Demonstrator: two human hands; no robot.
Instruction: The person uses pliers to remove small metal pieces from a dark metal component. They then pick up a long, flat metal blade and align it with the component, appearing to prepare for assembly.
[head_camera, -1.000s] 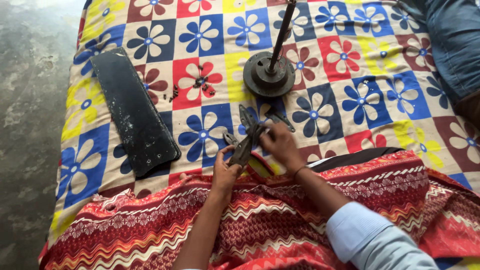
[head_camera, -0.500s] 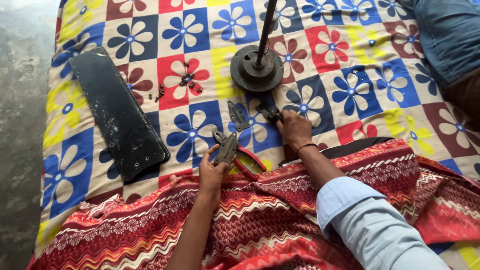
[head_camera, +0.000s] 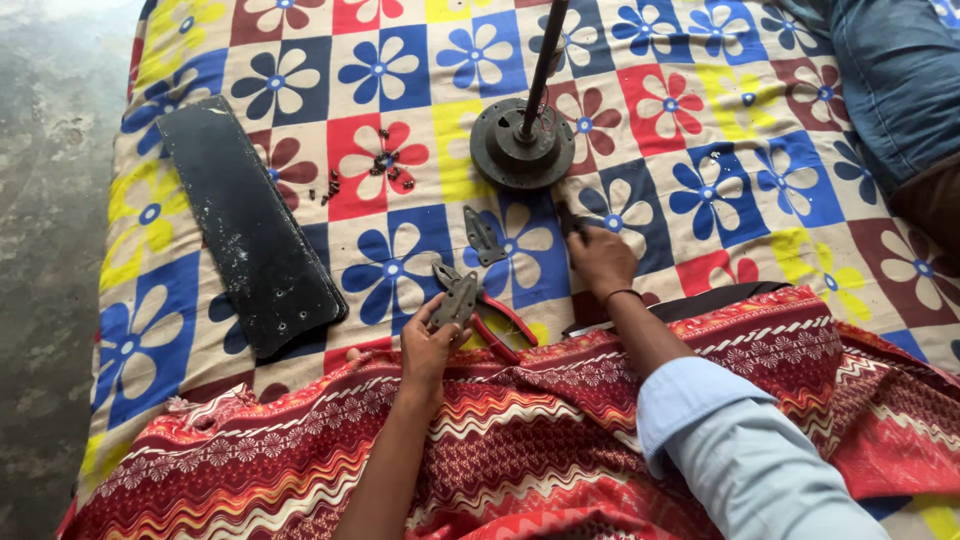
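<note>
My left hand (head_camera: 428, 345) grips a grey metal fan-blade bracket (head_camera: 457, 298) and holds it just above the flowered sheet. Red-handled pliers (head_camera: 505, 325) lie right beside it. My right hand (head_camera: 602, 258) is further up, its fingers closed on a dark metal piece (head_camera: 570, 220) that lies at the base of the round fan motor (head_camera: 520, 152). A long rod rises from the motor. A second bracket (head_camera: 483, 235) lies loose on the sheet between my hands.
A black fan blade (head_camera: 250, 225) lies at the left, with several small screws (head_camera: 380, 165) scattered near it. A red patterned cloth (head_camera: 560, 440) covers my lap, another dark blade (head_camera: 705, 300) poking out under it. A person in jeans (head_camera: 895, 70) sits at top right. Grey floor (head_camera: 50, 200) at left.
My left hand has drawn the bracket down and left, away from the other bracket. My right hand has moved up to the dark piece beside the motor.
</note>
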